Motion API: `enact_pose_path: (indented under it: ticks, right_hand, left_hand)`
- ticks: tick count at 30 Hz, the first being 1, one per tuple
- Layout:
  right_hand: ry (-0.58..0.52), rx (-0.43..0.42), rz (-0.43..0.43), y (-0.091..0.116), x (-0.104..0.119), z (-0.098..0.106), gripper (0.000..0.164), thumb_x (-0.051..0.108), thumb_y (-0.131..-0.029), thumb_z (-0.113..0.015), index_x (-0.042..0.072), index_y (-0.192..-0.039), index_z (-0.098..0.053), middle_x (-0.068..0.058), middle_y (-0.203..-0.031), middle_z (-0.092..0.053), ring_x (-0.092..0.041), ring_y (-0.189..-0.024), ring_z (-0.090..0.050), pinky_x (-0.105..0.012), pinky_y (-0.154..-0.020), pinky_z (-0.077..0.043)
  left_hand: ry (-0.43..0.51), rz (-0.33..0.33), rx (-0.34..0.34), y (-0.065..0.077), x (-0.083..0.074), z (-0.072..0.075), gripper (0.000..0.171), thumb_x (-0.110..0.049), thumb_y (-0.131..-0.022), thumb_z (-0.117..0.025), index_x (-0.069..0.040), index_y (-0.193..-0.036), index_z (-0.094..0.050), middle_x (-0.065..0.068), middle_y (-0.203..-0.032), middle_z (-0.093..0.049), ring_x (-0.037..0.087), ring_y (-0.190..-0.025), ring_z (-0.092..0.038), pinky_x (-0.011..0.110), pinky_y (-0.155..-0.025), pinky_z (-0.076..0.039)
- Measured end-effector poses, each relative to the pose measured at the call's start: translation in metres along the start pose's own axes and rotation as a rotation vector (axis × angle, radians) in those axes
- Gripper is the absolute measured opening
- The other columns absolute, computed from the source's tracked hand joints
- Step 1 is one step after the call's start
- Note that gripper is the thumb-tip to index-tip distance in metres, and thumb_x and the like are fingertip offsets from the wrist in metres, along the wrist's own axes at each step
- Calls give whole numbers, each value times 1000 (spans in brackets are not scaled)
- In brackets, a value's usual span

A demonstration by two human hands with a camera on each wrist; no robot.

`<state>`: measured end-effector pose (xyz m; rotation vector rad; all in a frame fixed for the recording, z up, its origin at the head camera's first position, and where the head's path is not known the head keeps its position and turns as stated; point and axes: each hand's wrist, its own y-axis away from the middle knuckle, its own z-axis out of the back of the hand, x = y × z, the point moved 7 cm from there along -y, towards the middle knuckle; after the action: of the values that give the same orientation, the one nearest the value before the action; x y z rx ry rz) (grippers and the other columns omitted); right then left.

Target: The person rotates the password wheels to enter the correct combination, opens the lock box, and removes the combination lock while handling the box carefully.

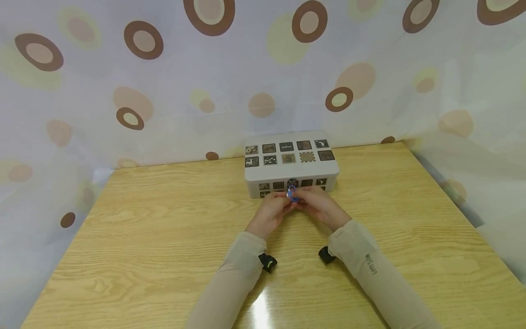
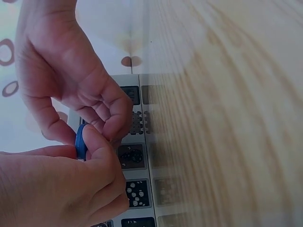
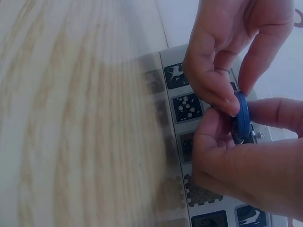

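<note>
A small blue disc-like piece (image 1: 292, 193) with a looped edge is between both hands, in front of the metal latch (image 1: 292, 182) of a white box (image 1: 287, 171). From the left, my left hand (image 1: 271, 211) pinches its edge with curled fingers. My right hand (image 1: 322, 205) pinches it from the other side. Edge-on in the left wrist view, the blue piece (image 2: 81, 142) stands between the fingertips of the two hands. The right wrist view shows the same blue piece (image 3: 242, 117) close to the box front. Whether it is fastened to the latch cannot be told.
The box has rows of dark picture squares on its lid and front. It stands at the back of a wooden table (image 1: 164, 237), near a dotted curtain (image 1: 230, 87). Black straps (image 1: 268, 262) are on the wrists.
</note>
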<state>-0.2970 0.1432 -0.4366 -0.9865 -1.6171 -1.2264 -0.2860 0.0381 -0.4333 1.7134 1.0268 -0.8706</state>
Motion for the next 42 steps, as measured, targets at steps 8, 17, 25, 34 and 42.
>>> enact_pose_path:
  ticks: [8, 17, 25, 34, 42]
  right_hand:
    - [-71, 3, -36, -1, 0, 0, 20, 7, -97, -47, -9, -100, -57, -3, -78, -62, -10, -70, -61, -20, -67, -54]
    - [4, 13, -16, -1, 2, -3, 27, 5, -97, -50, -18, -111, -53, -4, -84, -59, -9, -71, -58, -19, -67, -52]
    - [-6, 12, 3, -1, 2, -2, 29, 3, -96, -50, -21, -113, -52, -3, -82, -60, -8, -71, -57, -19, -67, -51]
    - [-41, 2, -11, -1, 0, -1, 26, 2, -95, -50, -19, -111, -54, -5, -85, -59, -9, -73, -58, -18, -68, -52]
    - [-68, 12, -10, -1, -3, 1, 27, 1, -95, -51, -20, -113, -52, -5, -88, -59, -10, -76, -57, -19, -70, -52]
  left_hand:
    - [-4, 11, -2, 1, -2, 0, 25, 11, -96, -42, 20, -119, -47, 13, -98, -52, 13, -77, -52, 18, -73, -48]
    - [4, -16, 5, 1, -3, -1, 24, 13, -95, -40, 22, -116, -48, 11, -93, -51, 10, -72, -52, 15, -68, -48]
    - [-2, -12, 6, 0, -2, -1, 24, 13, -96, -40, 21, -116, -49, 12, -95, -53, 10, -73, -53, 16, -70, -48]
    - [-12, -18, 8, 1, -2, -1, 23, 13, -95, -41, 21, -116, -49, 12, -97, -51, 12, -76, -52, 18, -74, -48]
    - [-14, -17, 5, 0, 0, 0, 23, 13, -95, -41, 21, -116, -49, 12, -97, -51, 13, -77, -52, 20, -75, -48]
